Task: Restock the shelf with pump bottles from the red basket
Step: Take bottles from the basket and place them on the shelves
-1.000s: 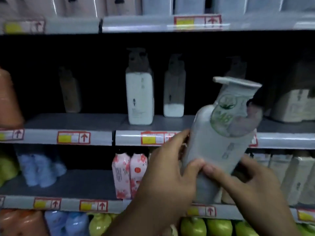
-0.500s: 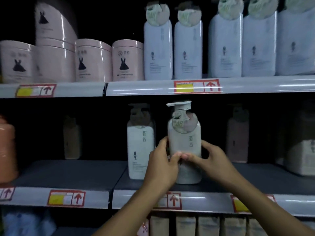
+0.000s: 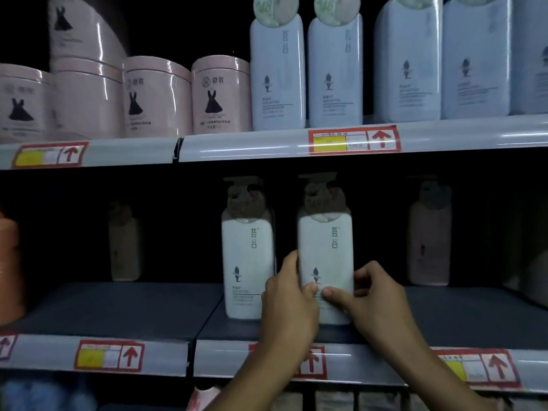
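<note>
Bottle now deeper on shelf

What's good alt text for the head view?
Both hands, left hand and right hand, hold a white pump bottle upright on a dark middle shelf, beside a matching bottle. Pink tubs sit above.

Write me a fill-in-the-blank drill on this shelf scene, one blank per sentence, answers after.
1. Both the left hand and right hand hold one white ____ bottle.
2. That bottle stands on the ____ shelf.
3. The jars on the shelf above are ____ in colour.
4. Each price tag carries a red ____ pointing up.

Answers: pump; dark; pink; arrow
</note>
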The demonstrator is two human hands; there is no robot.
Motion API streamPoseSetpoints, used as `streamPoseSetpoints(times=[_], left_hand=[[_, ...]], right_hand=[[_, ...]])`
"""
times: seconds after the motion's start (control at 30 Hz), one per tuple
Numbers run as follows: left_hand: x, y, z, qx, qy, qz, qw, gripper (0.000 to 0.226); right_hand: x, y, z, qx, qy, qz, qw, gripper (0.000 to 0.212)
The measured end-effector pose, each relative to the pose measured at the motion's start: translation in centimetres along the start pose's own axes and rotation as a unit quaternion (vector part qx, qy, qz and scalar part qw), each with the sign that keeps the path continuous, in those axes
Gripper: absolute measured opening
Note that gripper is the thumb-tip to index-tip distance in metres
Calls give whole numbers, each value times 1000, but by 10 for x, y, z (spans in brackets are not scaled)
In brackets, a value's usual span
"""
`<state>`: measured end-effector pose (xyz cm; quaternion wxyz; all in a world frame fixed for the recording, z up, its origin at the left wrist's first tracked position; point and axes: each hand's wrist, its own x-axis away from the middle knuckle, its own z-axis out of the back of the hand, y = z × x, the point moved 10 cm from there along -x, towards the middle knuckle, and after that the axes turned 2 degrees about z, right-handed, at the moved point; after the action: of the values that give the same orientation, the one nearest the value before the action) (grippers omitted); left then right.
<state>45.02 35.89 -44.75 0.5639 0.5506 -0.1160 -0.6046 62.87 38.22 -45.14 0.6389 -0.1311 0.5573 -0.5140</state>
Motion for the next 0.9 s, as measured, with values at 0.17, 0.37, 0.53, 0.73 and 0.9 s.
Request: streamPoseSetpoints(times=[0.17, 0.37, 0.53, 0.73, 0.9], left_hand=[[-6, -2, 3, -15, 13, 12, 1000, 48], [-8, 3, 2, -19, 23, 4, 1000, 44], [-1, -1, 4, -17, 37, 16, 999, 52], [30, 20, 26, 57, 46, -7, 997, 52], [100, 12, 27, 142, -2, -6, 990, 43]], right_hand=[[-10, 0, -13, 4, -20, -5, 1000, 44], [-10, 4, -21, -16, -14, -12, 1000, 38], [-2, -1, -19, -5, -12, 2, 1000, 43], [37, -47, 22, 58, 83, 131, 986, 43], [130, -57, 41, 30, 73, 213, 974, 24]])
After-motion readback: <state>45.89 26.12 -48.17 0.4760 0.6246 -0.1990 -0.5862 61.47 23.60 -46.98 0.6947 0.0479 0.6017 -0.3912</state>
